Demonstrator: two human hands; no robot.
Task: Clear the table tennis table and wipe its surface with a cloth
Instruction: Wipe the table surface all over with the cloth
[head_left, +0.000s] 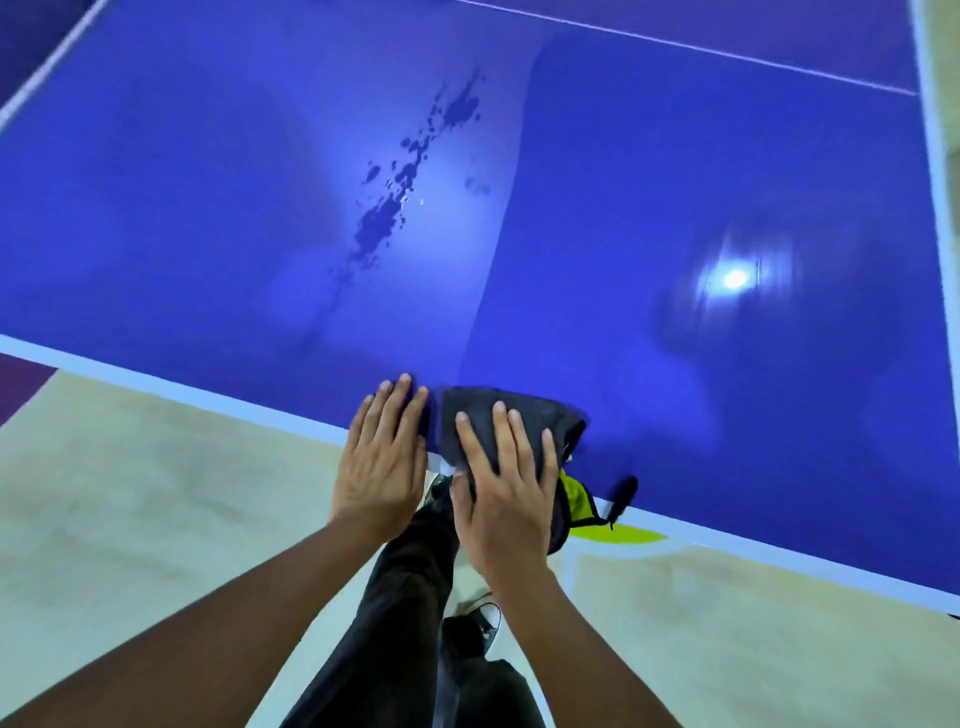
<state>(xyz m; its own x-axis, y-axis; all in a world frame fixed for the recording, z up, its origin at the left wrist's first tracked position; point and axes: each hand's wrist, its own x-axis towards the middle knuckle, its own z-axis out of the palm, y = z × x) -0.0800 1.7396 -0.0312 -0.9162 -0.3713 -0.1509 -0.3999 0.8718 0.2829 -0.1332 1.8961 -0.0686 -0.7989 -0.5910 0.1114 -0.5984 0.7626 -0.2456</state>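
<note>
I see one table (675, 182) and one cloth (561, 415). The cloth is dark with a yellow bit. It lies on the near edge of the table, and part of it hangs off.

The right hand (506, 499) lies flat on top of the cloth. Its fingers are straight and press down, not curled round it. The left hand (382, 467) lies flat on the bare table just beside the cloth, fingers straight, holding nothing.

I think the step now is wiping. To do it well, I would press the cloth flat and push it away from the edge in long, even strokes, up to the wet spots (405, 182) in the middle. I would let the strokes overlap a little, so no part is missed. The loose yellow bit could drag, so I would tuck it under.

I count two hands, one cloth, one table and one long trail of wet spots
</note>
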